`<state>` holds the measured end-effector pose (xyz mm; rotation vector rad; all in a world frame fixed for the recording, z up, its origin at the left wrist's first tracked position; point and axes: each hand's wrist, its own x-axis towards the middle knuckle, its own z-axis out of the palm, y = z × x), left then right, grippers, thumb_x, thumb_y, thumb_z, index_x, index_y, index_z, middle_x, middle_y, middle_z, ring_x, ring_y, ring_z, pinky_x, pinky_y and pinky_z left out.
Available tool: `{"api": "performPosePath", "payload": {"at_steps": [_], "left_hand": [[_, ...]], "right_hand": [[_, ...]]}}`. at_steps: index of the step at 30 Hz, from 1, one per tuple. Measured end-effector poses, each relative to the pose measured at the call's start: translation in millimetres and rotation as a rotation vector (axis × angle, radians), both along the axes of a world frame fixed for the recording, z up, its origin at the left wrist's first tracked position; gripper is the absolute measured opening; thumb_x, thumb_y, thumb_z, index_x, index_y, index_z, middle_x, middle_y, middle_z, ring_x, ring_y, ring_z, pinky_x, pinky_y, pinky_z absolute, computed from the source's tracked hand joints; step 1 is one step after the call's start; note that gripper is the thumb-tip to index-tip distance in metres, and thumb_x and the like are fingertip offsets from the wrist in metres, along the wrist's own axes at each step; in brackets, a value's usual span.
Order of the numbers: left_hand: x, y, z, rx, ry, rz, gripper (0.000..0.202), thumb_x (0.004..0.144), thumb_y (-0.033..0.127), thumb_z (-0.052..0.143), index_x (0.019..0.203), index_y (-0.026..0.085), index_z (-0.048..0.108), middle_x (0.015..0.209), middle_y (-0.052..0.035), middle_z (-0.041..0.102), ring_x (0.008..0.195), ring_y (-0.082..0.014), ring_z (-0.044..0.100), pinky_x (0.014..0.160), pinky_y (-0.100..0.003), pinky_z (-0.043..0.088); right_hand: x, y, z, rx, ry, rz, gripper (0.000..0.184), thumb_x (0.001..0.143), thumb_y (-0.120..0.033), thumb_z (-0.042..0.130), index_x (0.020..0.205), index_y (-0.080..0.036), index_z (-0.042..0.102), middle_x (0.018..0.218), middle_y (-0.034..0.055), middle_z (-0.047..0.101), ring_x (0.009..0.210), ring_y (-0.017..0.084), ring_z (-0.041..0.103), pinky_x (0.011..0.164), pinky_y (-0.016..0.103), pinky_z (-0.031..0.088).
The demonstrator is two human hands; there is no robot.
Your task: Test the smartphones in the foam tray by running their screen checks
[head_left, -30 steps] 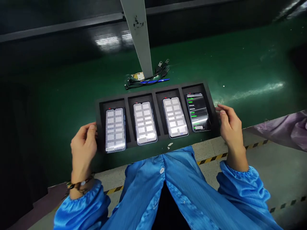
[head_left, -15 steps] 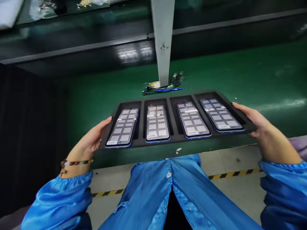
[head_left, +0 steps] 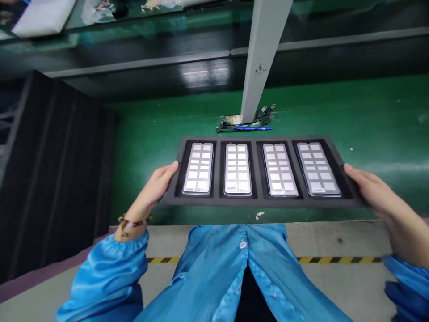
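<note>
Well left of the tray (head_left: pixel 219 172) stands a dark ridged object (head_left: pixel 67 179); swinging that way could knock the two together. Your left hand (head_left: pixel 156 185) holds the tray's left end, the fingers beneath it hidden. Four phones (head_left: pixel 198 169) lie one per compartment across the tray, over the tabletop (head_left: pixel 368 116), though I cannot tell whether it touches; raising one end could make them slide. Behind the tray, cables (head_left: pixel 270 119) and a pen (head_left: pixel 261 129) could jam under it if you push back low. Your right hand (head_left: pixel 375 190) holds the tray's right end; a slack grip could let it drop.
</note>
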<state>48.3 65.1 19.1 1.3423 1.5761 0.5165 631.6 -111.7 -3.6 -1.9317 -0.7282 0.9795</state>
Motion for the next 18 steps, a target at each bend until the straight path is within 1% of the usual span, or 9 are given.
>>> {"api": "performPosePath", "payload": {"at_steps": [2,3,5,7,8,10,13,15,18], "left_hand": [[0.8,-16.5,-7.2,-0.005,0.102,-0.095,0.065,0.093,0.081,0.062,0.096,0.019,0.081,0.074,-0.0040,0.075,0.067,-0.0215,0.069,0.061,-0.031,0.057],[1.3,-24.2,-10.4,0.040,0.165,-0.113,0.060,0.097,0.076,0.061,0.100,0.019,0.082,0.077,-0.0036,0.076,0.068,-0.0206,0.068,0.063,-0.031,0.056],[3.8,-35.1,-15.8,0.250,0.309,-0.074,0.047,0.101,0.064,0.063,0.103,0.020,0.082,0.087,-0.0046,0.076,0.073,-0.0200,0.067,0.071,-0.032,0.056],[9.5,-37.2,-20.1,0.515,0.388,-0.025,0.038,0.102,0.052,0.064,0.107,0.020,0.082,0.100,-0.0079,0.076,0.087,-0.0220,0.070,0.085,-0.035,0.057],[13.6,-35.0,-22.0,0.627,0.399,-0.029,0.035,0.103,0.048,0.063,0.111,0.019,0.081,0.107,-0.0099,0.074,0.098,-0.0239,0.070,0.093,-0.038,0.057],[23.6,-26.2,-25.4,0.742,0.391,-0.129,0.034,0.106,0.043,0.061,0.123,0.020,0.079,0.124,-0.0140,0.071,0.119,-0.0282,0.067,0.108,-0.045,0.054],[38.5,-11.7,-29.7,0.731,0.402,-0.309,0.040,0.108,0.038,0.056,0.141,0.021,0.073,0.149,-0.0184,0.059,0.138,-0.0335,0.056,0.120,-0.054,0.048],[44.9,-5.9,-32.0,0.687,0.425,-0.336,0.044,0.110,0.036,0.052,0.148,0.023,0.068,0.158,-0.0197,0.051,0.142,-0.0360,0.052,0.121,-0.058,0.047],[48.1,-4.1,-34.0,0.661,0.449,-0.321,0.046,0.111,0.035,0.049,0.152,0.026,0.065,0.162,-0.0190,0.046,0.146,-0.0383,0.048,0.120,-0.061,0.047]], "right_hand": [[-4.2,-9.6,-4.8,-0.158,-0.230,0.002,0.030,0.078,-0.067,0.084,0.081,-0.037,0.081,0.090,0.0147,0.080,0.097,0.040,0.074,0.082,0.058,0.056],[-10.7,-12.3,-3.9,-0.203,-0.363,-0.014,0.032,0.082,-0.066,0.080,0.088,-0.035,0.082,0.096,0.0157,0.080,0.096,0.039,0.074,0.084,0.058,0.055],[-35.5,-10.2,3.2,-0.129,-0.615,-0.073,0.034,0.094,-0.060,0.071,0.107,-0.032,0.083,0.110,0.0193,0.079,0.097,0.037,0.072,0.087,0.059,0.053],[-75.0,4.1,12.4,0.108,-0.824,-0.056,0.038,0.105,-0.052,0.056,0.126,-0.029,0.078,0.124,0.0211,0.076,0.113,0.038,0.070,0.099,0.060,0.052],[-98.4,15.7,16.2,0.225,-0.827,0.060,0.037,0.107,-0.048,0.053,0.128,-0.028,0.076,0.127,0.0193,0.075,0.122,0.038,0.068,0.107,0.060,0.050],[-146.5,44.5,20.5,0.396,-0.765,0.405,0.035,0.108,-0.038,0.052,0.134,-0.030,0.073,0.130,0.0136,0.076,0.127,0.036,0.067,0.113,0.059,0.048],[-204.5,88.9,19.4,0.436,-0.715,0.766,0.046,0.107,-0.025,0.047,0.151,-0.030,0.061,0.143,0.0116,0.072,0.148,0.036,0.056,0.122,0.064,0.040],[-226.9,111.1,16.0,0.427,-0.710,0.881,0.051,0.107,-0.020,0.044,0.156,-0.028,0.056,0.148,0.0123,0.070,0.155,0.036,0.050,0.123,0.064,0.038],[-239.7,130.0,9.6,0.401,-0.726,0.942,0.051,0.107,-0.019,0.041,0.155,-0.026,0.055,0.148,0.0123,0.071,0.156,0.037,0.047,0.122,0.064,0.037]]}}
